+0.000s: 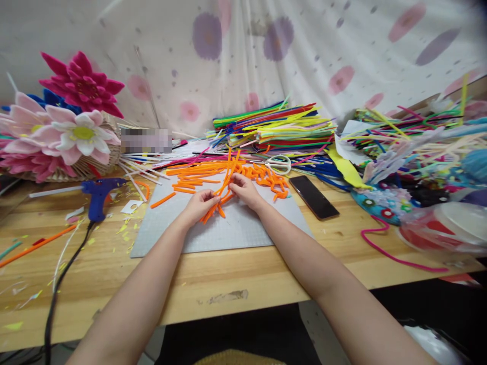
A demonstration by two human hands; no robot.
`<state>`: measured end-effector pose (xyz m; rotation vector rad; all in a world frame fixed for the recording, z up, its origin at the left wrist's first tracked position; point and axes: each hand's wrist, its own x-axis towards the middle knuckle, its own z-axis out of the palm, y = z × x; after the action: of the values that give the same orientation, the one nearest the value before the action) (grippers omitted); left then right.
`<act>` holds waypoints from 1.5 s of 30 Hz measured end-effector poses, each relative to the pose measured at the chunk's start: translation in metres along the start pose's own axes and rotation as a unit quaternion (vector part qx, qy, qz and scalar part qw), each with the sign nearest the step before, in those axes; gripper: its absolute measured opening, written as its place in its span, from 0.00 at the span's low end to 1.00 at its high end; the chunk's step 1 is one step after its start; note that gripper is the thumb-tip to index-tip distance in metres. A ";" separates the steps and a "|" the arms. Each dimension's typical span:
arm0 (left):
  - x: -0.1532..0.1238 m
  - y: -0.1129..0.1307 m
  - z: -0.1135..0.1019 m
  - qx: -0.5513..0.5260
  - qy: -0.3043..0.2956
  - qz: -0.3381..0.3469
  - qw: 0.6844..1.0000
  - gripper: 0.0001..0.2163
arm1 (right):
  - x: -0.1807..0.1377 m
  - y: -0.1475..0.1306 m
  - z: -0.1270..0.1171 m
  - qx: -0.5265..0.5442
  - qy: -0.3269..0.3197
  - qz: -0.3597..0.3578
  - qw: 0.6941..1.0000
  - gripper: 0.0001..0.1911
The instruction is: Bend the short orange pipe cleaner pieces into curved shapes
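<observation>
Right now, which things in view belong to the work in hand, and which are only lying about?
Seem to belong:
orange pipe cleaners, pinched by left hand and right hand
straight orange pieces
wavy orange pieces
gray cutting mat beneath

Probably just lying about:
black smartphone
blue glue gun, untouched
hot-pink flower
multicolored pipe-cleaner bundle

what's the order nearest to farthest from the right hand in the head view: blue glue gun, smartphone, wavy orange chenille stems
From the right hand:
1. Wavy orange chenille stems, just beyond, to its right
2. Smartphone, farther right
3. Blue glue gun, far over on the left
</observation>
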<state>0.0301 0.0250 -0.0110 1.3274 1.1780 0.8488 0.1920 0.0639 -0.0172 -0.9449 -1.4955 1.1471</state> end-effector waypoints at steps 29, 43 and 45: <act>0.001 0.003 0.002 0.010 -0.003 0.010 1.000 0.12 | 0.008 0.008 -0.003 0.155 0.075 0.131 0.976 0.16; 0.004 0.002 -0.001 -0.042 -0.042 0.011 0.998 0.16 | 0.011 0.006 -0.006 0.180 0.105 0.117 0.971 0.17; 0.005 0.003 0.000 -0.064 -0.041 0.016 0.997 0.17 | 0.009 0.005 -0.003 0.179 0.070 0.120 0.974 0.17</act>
<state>0.0317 0.0303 -0.0086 1.2683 1.0240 0.8700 0.1935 0.0748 -0.0196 -0.9479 -1.0351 1.4359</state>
